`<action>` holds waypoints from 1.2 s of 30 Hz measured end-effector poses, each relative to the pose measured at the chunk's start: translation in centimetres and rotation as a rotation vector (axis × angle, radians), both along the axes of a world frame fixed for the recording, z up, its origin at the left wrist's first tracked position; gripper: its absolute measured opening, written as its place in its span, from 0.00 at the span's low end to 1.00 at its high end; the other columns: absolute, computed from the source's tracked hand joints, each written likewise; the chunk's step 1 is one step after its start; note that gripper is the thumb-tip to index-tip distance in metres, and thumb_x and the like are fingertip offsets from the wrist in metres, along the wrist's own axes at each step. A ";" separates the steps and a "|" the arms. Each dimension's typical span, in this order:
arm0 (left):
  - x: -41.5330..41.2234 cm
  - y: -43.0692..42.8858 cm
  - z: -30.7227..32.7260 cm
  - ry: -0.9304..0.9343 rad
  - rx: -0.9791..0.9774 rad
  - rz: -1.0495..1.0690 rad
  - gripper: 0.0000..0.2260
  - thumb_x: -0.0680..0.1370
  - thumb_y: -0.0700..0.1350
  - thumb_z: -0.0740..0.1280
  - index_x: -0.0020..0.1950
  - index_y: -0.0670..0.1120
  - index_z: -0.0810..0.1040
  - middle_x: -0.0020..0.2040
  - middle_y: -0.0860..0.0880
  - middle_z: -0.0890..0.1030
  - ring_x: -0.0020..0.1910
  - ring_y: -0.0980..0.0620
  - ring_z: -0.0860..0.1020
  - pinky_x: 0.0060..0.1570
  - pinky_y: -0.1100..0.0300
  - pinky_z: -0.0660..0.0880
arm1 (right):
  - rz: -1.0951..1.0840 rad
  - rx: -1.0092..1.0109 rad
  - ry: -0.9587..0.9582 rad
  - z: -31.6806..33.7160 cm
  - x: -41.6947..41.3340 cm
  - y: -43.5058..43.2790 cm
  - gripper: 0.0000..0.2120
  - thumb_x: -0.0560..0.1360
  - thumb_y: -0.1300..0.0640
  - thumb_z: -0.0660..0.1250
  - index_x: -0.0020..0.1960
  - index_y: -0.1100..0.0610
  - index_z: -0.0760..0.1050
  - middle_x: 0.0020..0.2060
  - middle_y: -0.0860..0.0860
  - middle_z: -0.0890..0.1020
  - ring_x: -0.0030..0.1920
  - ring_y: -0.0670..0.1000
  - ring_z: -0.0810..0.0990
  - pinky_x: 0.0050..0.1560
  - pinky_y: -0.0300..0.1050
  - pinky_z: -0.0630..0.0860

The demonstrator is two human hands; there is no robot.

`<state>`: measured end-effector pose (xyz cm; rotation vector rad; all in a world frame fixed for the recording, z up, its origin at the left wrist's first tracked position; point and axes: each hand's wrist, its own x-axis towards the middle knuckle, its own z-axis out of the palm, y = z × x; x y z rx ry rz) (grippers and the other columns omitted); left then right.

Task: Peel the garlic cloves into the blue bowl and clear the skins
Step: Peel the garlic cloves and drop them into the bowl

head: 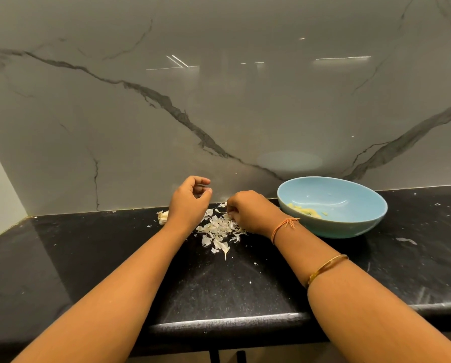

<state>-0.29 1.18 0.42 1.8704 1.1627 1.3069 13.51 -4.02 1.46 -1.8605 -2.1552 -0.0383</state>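
black stone table (88, 258): garlic skins (219, 229) piled between the hands. right hand (250, 213) fingers curled down, pinching skins at the pile's far edge. left hand (189, 203) raised, loosely curled, nothing seen in it. blue bowl (350, 226) just right of the pile, peeled cloves (304, 212) inside. garlic piece (163, 216) beside left wrist.

Both forearms are bare, no sleeves; the right arm has an orange thread (284, 224) at the wrist and a thin gold bangle (326, 268) further up.
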 end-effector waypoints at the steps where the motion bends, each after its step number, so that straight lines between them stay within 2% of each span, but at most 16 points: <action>1: 0.0 0.1 0.0 0.004 0.001 -0.007 0.05 0.78 0.40 0.66 0.52 0.48 0.75 0.43 0.52 0.78 0.44 0.54 0.76 0.52 0.52 0.77 | -0.008 0.015 0.015 0.0 0.0 0.1 0.09 0.78 0.61 0.60 0.53 0.60 0.78 0.51 0.57 0.81 0.51 0.57 0.77 0.45 0.44 0.69; 5: -0.1 0.2 0.1 0.051 0.021 -0.031 0.08 0.78 0.37 0.65 0.50 0.50 0.77 0.44 0.53 0.79 0.44 0.56 0.77 0.50 0.57 0.77 | -0.024 0.070 0.106 0.0 0.2 0.3 0.09 0.78 0.60 0.59 0.53 0.59 0.77 0.51 0.56 0.81 0.51 0.57 0.77 0.49 0.48 0.73; 8: -0.1 0.1 0.3 0.133 0.033 -0.085 0.11 0.77 0.36 0.64 0.47 0.52 0.78 0.44 0.54 0.80 0.43 0.56 0.77 0.45 0.61 0.76 | -0.032 0.130 0.243 0.2 0.4 0.3 0.09 0.77 0.61 0.61 0.54 0.58 0.78 0.51 0.55 0.82 0.52 0.55 0.78 0.54 0.49 0.75; 11: -0.1 0.0 0.4 0.173 0.000 -0.140 0.12 0.77 0.35 0.63 0.45 0.52 0.79 0.43 0.53 0.80 0.44 0.53 0.79 0.47 0.59 0.78 | -0.040 0.160 0.317 0.2 0.4 0.3 0.10 0.76 0.63 0.61 0.52 0.57 0.79 0.49 0.54 0.82 0.50 0.55 0.79 0.54 0.50 0.76; 16: 0.0 0.2 0.3 0.231 -0.027 -0.150 0.13 0.77 0.34 0.64 0.43 0.53 0.78 0.43 0.53 0.80 0.45 0.51 0.79 0.52 0.53 0.79 | -0.059 0.110 0.300 0.3 0.3 0.8 0.12 0.75 0.65 0.59 0.52 0.58 0.79 0.51 0.55 0.81 0.52 0.56 0.78 0.55 0.48 0.74; 20: 0.0 0.5 0.1 0.230 -0.034 -0.120 0.13 0.77 0.34 0.63 0.44 0.52 0.78 0.42 0.54 0.80 0.44 0.53 0.79 0.52 0.54 0.78 | -0.096 0.048 0.245 0.4 0.5 0.9 0.14 0.75 0.67 0.59 0.54 0.58 0.80 0.55 0.56 0.80 0.55 0.57 0.77 0.56 0.45 0.72; 25: 0.1 0.8 0.1 0.270 -0.044 -0.081 0.10 0.77 0.35 0.64 0.45 0.50 0.78 0.41 0.54 0.79 0.45 0.52 0.79 0.50 0.56 0.77 | -0.061 0.092 0.205 0.2 0.3 0.7 0.08 0.76 0.58 0.65 0.53 0.56 0.80 0.52 0.54 0.80 0.52 0.54 0.78 0.51 0.45 0.73; 29: -0.1 1.1 0.2 0.239 -0.040 -0.026 0.07 0.77 0.36 0.65 0.47 0.48 0.78 0.42 0.53 0.79 0.43 0.54 0.78 0.49 0.59 0.76 | -0.007 0.046 0.195 -0.1 -0.4 0.7 0.10 0.77 0.55 0.64 0.54 0.57 0.80 0.50 0.54 0.82 0.50 0.54 0.78 0.52 0.46 0.75; 33: -0.1 1.1 0.2 0.235 -0.048 -0.013 0.06 0.77 0.36 0.65 0.47 0.47 0.78 0.43 0.51 0.79 0.43 0.54 0.78 0.49 0.58 0.77 | 0.058 -0.012 0.166 -0.4 -0.8 0.7 0.11 0.77 0.58 0.64 0.57 0.56 0.80 0.53 0.53 0.81 0.52 0.53 0.78 0.50 0.42 0.72; 36: -0.2 1.1 0.3 0.234 -0.046 -0.005 0.07 0.77 0.36 0.65 0.47 0.48 0.78 0.41 0.52 0.79 0.43 0.54 0.78 0.50 0.55 0.78 | 0.065 -0.016 0.172 -0.5 -0.7 0.7 0.10 0.76 0.61 0.64 0.55 0.56 0.81 0.52 0.53 0.82 0.51 0.51 0.78 0.49 0.40 0.72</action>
